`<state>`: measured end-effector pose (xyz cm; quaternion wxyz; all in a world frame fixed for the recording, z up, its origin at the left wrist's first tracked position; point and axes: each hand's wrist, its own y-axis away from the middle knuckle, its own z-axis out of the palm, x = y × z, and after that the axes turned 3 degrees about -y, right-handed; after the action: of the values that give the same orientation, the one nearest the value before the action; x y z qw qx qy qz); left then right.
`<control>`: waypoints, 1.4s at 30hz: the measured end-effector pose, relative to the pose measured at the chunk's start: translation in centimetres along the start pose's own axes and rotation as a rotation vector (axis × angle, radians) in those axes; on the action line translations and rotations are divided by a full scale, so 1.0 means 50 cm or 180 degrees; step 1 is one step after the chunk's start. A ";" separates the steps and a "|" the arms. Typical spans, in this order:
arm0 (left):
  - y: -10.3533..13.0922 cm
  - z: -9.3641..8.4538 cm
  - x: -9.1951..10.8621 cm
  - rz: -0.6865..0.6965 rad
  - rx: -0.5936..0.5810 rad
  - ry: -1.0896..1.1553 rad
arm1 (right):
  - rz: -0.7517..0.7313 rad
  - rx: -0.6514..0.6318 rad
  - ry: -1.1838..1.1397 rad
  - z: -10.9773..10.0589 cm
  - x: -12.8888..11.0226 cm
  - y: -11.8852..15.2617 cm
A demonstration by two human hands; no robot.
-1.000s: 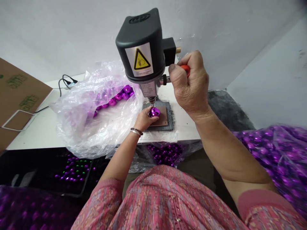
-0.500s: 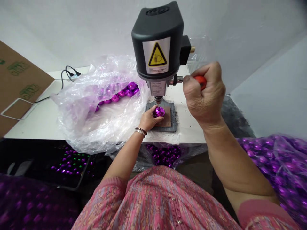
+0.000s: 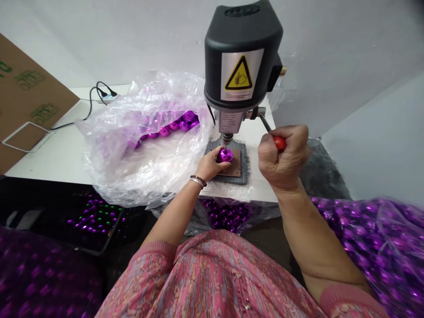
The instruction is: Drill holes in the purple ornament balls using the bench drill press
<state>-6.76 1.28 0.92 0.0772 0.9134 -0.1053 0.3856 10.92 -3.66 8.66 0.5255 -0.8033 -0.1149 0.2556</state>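
Observation:
A black drill press (image 3: 243,57) with a yellow warning label stands over a grey base plate (image 3: 243,170) that bears a brown board (image 3: 236,164). Thumb and fingers of my left hand (image 3: 210,165) grip a shiny purple ball (image 3: 225,155) on the board, right under the drill chuck (image 3: 227,138). The bit reaches down to the top of the ball. Wrapped round the red knob (image 3: 280,142) of the press lever is my right hand (image 3: 284,157), to the right of the base.
An open clear plastic bag (image 3: 149,172) with several purple balls (image 3: 174,126) lies left of the press. Behind it are black plugs in a power strip (image 3: 107,98). A cardboard box (image 3: 33,101) stands far left. Bagged purple balls (image 3: 374,238) fill the lower right.
My right hand has pulled the lever knob downward, and the lever now slopes down. The drill press appears farther right and larger in view. My left hand still grips the ball.

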 end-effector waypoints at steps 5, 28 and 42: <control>0.003 -0.001 -0.001 -0.0006 0.0011 -0.0008 | -0.0061 0.0329 0.0012 0.011 -0.005 0.017; 0.014 -0.005 -0.011 0.0063 -0.0031 0.0379 | 0.0603 0.0617 -0.0434 0.028 -0.012 -0.055; 0.069 -0.229 -0.095 -0.0195 0.0464 -0.0093 | 0.1087 0.0288 -0.0463 0.007 -0.020 -0.107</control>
<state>-18.77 1.11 5.61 0.0207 0.9249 -0.0501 0.3764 10.34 -1.56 13.65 0.5004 -0.7661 -0.0029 0.4034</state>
